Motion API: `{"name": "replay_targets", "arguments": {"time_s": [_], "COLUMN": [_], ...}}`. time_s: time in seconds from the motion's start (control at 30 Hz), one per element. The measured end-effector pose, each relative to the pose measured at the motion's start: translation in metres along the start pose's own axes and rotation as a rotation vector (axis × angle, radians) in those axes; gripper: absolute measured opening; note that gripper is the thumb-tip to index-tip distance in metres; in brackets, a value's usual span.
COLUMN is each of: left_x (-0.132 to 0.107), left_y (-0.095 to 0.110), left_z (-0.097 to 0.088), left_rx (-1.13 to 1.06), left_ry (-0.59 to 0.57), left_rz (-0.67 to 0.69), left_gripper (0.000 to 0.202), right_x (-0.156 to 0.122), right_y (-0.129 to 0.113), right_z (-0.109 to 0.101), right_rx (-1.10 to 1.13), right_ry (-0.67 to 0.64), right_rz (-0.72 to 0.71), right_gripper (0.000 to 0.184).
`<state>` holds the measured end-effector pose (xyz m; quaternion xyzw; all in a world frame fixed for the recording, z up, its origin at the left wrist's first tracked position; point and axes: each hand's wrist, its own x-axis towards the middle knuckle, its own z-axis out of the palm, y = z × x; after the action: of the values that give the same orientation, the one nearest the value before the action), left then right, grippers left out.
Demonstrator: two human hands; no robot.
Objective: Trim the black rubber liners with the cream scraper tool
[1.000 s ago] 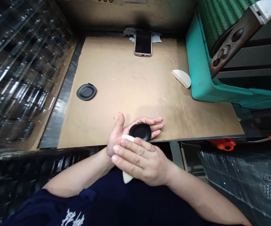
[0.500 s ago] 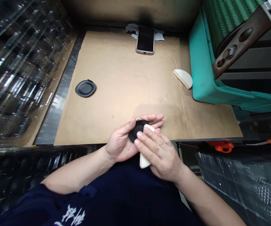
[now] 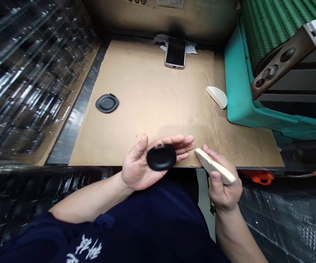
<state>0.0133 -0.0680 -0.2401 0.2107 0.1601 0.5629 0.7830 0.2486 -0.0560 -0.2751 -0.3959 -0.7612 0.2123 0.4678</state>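
My left hand (image 3: 136, 166) lies palm up above the near edge of the cardboard sheet, with a flat, rounded black plastic case (image 3: 161, 157) resting on its palm and fingers. My right hand (image 3: 224, 191) pinches a cream half-moon piece (image 3: 215, 166), perhaps foam, between thumb and fingers, a little to the right of the black case and apart from it. A matching black case (image 3: 106, 103) lies on the cardboard sheet (image 3: 147, 109) at the left. A second cream half-moon piece (image 3: 217, 97) lies at the right, near the teal bin.
A phone (image 3: 176, 53) lies face up at the far edge of the cardboard, on a crumpled white cloth (image 3: 163, 41). A teal bin (image 3: 239, 87) with green ribbed contents stands at the right. Stacks of clear plastic trays (image 3: 23, 80) fill the left side. An orange clamp (image 3: 260, 177) sits below the right edge.
My right hand has moved away to the right with the cream piece, off the black case. The black case now lies uncovered on my left palm.
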Motion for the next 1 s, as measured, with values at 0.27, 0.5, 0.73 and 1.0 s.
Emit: {"name": "replay_targets", "arguments": {"time_s": [0.27, 0.5, 0.73, 1.0], "left_x": [0.001, 0.005, 0.006, 0.005], "left_y": [0.005, 0.003, 0.001, 0.001], "left_z": [-0.001, -0.005, -0.006, -0.004], "left_rx": [0.032, 0.008, 0.017, 0.052], "left_ry": [-0.015, 0.015, 0.054, 0.055], "left_rz": [0.026, 0.011, -0.004, -0.069], "left_gripper": [0.072, 0.070, 0.067, 0.063], "right_x": [-0.010, -0.014, -0.001, 0.031], "right_y": [-0.007, -0.011, -0.038, -0.056], "right_z": [0.011, 0.011, 0.011, 0.047], "right_rx": [-0.010, -0.027, 0.220, 0.229], "right_ry": [-0.015, -0.044, -0.076, -0.246], "right_rz": [-0.035, -0.059, -0.023, -0.255], "right_gripper": [0.051, 0.051, 0.043, 0.046]}}
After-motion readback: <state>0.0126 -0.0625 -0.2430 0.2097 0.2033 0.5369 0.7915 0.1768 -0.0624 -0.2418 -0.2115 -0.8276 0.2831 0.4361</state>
